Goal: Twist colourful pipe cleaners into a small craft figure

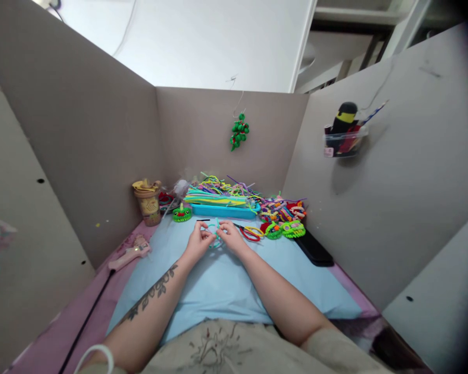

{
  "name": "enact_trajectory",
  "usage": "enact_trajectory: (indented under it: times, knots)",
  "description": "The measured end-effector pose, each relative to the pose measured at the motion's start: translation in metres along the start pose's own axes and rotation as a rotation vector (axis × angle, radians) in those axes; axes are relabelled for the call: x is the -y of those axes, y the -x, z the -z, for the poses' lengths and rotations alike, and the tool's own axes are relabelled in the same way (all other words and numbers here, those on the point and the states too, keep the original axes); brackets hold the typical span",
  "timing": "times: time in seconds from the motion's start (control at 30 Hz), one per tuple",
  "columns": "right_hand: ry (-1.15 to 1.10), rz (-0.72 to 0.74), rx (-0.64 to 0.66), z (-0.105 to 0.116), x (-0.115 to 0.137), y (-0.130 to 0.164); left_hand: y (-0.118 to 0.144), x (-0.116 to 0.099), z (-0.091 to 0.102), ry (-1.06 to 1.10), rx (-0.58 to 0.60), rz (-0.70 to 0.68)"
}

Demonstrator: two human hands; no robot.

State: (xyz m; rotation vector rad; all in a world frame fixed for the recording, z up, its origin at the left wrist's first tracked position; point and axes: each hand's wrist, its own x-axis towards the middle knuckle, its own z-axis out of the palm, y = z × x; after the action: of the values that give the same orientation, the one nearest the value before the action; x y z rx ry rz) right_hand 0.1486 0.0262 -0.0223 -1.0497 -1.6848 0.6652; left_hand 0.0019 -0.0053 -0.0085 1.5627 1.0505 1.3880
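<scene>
Both hands meet mid-bench over the light blue mat [226, 291]. Left hand [198, 243] and right hand [231, 238] each have fingers pinched on a teal pipe cleaner [216, 240], bent into a small loop between them, just above the mat. Red-handled scissors [249, 232] lie just right of the right hand. Behind: teal tray [223, 210] heaped with pipe cleaners. Pink glue gun [130, 254] sits left, a paper cup [148, 203] behind it, a black phone [314, 249] right.
</scene>
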Motion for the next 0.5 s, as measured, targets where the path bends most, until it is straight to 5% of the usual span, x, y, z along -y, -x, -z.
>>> enact_trajectory:
  times: [0.17, 0.33, 0.5]
  knots:
    - [0.035, 0.010, 0.038, -0.0028, -0.0074, -0.0029, 0.0005, 0.0010, -0.0008, -0.143, -0.047, -0.053]
    - [0.047, 0.030, -0.092, -0.0023, -0.0068, -0.0054, -0.0007, 0.0000, 0.0013, -0.239, -0.266, -0.113]
    - [0.013, -0.001, -0.181, -0.0018, -0.0050, -0.0044, 0.0001, -0.0018, 0.0011, -0.275, -0.201, -0.055]
